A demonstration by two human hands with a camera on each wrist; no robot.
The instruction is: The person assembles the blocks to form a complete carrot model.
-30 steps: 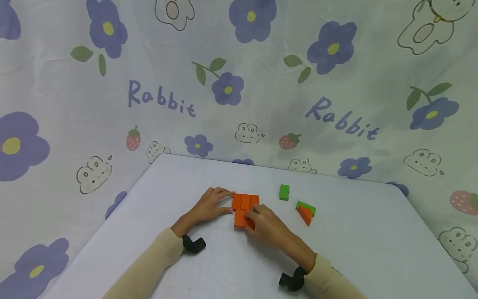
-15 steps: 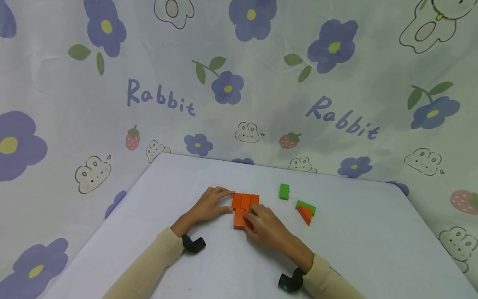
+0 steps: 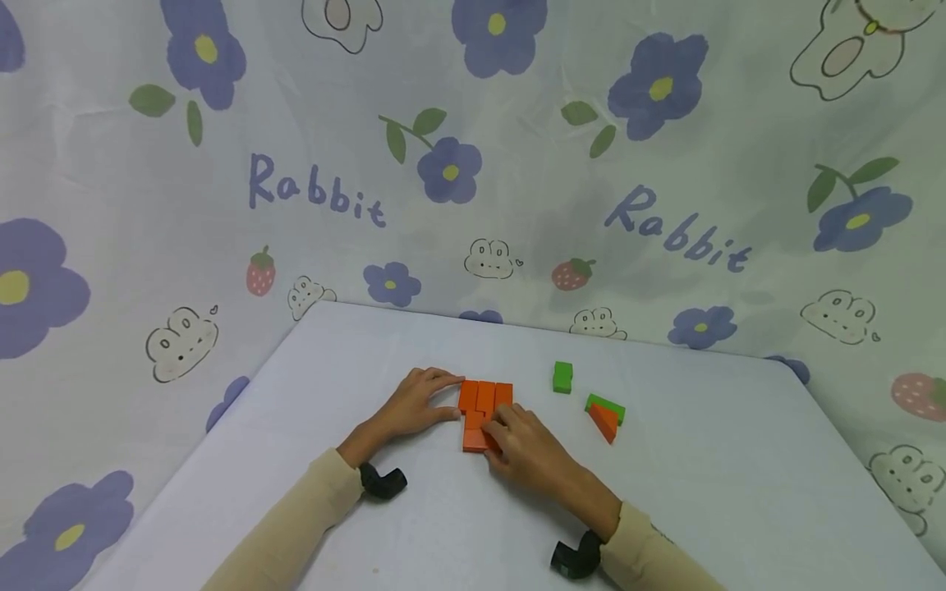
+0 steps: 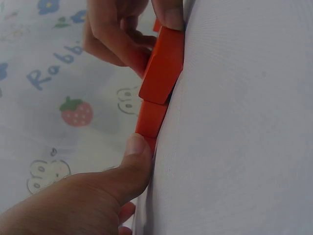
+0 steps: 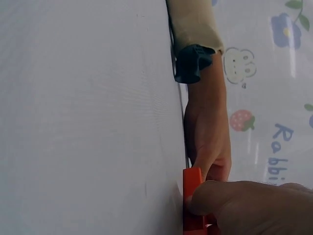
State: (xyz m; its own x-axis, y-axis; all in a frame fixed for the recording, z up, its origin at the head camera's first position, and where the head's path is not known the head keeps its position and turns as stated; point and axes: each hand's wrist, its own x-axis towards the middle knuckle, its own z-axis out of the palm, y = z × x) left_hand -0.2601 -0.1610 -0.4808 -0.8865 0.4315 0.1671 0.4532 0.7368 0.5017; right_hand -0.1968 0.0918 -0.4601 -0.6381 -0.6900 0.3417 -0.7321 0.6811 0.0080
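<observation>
My left hand (image 3: 414, 405), spread, touches the far orange blocks (image 3: 485, 396); my right hand (image 3: 530, 447) pinches the near orange blocks (image 3: 474, 439). Uneven squeezing could skew their alignment.

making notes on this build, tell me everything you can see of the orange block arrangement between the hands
The orange block arrangement is bright orange and smooth-faced, perhaps painted wood. Three blocks lie side by side at the far end, thin seams between them, with more orange nearer the person. It sits low on the white table. The left hand touches its left side; the right hand pinches it at the near right, hiding part, so the piece count is unclear.
</observation>
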